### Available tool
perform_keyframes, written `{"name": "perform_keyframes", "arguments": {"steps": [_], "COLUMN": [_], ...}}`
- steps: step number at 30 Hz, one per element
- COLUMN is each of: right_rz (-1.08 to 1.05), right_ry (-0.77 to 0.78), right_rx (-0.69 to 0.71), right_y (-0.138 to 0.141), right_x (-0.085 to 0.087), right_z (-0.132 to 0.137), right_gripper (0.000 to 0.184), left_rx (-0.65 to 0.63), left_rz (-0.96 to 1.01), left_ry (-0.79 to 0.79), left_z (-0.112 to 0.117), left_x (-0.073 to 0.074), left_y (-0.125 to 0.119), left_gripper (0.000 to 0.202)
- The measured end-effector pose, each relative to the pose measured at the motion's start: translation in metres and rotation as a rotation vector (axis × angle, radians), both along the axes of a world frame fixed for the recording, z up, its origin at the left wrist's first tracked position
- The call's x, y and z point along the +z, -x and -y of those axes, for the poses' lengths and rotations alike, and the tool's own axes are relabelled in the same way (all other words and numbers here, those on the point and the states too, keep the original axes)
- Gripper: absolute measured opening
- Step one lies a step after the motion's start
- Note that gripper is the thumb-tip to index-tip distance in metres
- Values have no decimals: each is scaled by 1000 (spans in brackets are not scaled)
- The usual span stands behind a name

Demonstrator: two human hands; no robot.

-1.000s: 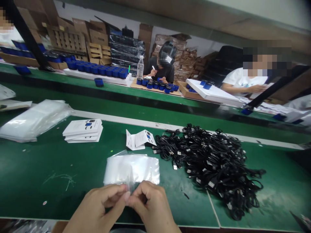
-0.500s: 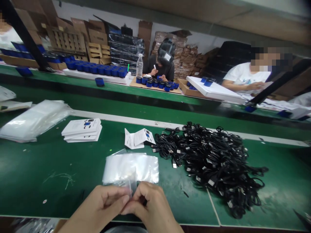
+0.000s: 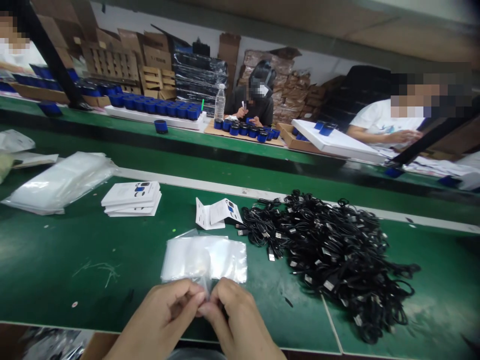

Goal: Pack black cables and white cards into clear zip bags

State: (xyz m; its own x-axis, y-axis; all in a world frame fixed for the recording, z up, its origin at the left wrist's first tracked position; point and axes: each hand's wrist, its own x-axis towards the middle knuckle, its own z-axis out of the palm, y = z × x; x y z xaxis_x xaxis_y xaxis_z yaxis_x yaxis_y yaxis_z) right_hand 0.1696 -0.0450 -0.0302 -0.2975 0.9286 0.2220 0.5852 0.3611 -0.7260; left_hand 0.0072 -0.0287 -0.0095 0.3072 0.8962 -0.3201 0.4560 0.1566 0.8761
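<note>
Near the front edge of the green table, my left hand (image 3: pixel 173 305) and my right hand (image 3: pixel 230 311) meet, each pinching a clear plastic bag (image 3: pixel 205 286) between thumb and fingers. Most of that bag is hidden behind my fingers. Just beyond lies a pile of flat clear plastic bags (image 3: pixel 195 255). Behind the pile stands a folded white leaflet (image 3: pixel 213 214) with product pictures, partly unfolded. To the right spreads a big tangled heap of black USB cables (image 3: pixel 333 250).
A stack of white leaflets (image 3: pixel 131 200) and a larger bundle of clear bags (image 3: pixel 62 182) lie on the left. Across a raised green shelf (image 3: pixel 142 137) stand blue containers (image 3: pixel 161 107) and a water bottle (image 3: pixel 219 102). Several people sit on the far side.
Both hands have shifted slightly, still pinching the bag, with fingertips now closer together. The view has moved a little, so the scene sits slightly further right.
</note>
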Motion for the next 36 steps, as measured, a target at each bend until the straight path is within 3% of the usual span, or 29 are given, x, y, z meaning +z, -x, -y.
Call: {"name": "perform_keyframes", "arguments": {"steps": [3, 6, 9, 14, 18, 25, 28, 30, 31, 32, 34, 36], "right_rz": [68, 100, 139, 309, 316, 253, 271, 255, 267, 302, 480, 553], "right_ry": [-10, -98, -257, -573, -599, -330, -228, -151, -152, -194, -409, -497], "right_rx": [33, 39, 12, -97, -185, -195, -194, -76, -27, -40, -236, -308], "right_y": [1, 7, 13, 15, 15, 17, 9, 1, -4, -10, -19, -26], "right_x": [-1, -4, -9, -19, -16, 11, 28, 37, 39, 39, 35, 28], "right_z": [-1, -3, -4, -3, -7, -23, -30, -42, -52, -63, -88, -108], "right_gripper": [19, 22, 20, 18, 24, 13, 22, 7, 13, 32, 50, 33], "left_rx": [25, -111, -193, -56, 65, -11, 74, 153, 188, 220, 289, 353], "left_rz": [7, -21, -154, -433, -486, -484, -471, -417, -383, -340, -227, -91], "left_ry": [-65, -115, -301, -813, -953, -879, -734, -600, -516, -426, -256, -157], "left_z": [2, 2, 3, 4, 0, -2, -5, -8, -10, -12, -15, -18], "left_x": [-2, -4, -7, -15, -18, -12, -11, -11, -11, -11, -10, -7], "left_y": [-2, -1, 0, 4, 10, 11, 16, 22, 25, 28, 32, 33], "left_gripper": [33, 33, 32, 32, 29, 29, 28, 28, 29, 31, 35, 40]}}
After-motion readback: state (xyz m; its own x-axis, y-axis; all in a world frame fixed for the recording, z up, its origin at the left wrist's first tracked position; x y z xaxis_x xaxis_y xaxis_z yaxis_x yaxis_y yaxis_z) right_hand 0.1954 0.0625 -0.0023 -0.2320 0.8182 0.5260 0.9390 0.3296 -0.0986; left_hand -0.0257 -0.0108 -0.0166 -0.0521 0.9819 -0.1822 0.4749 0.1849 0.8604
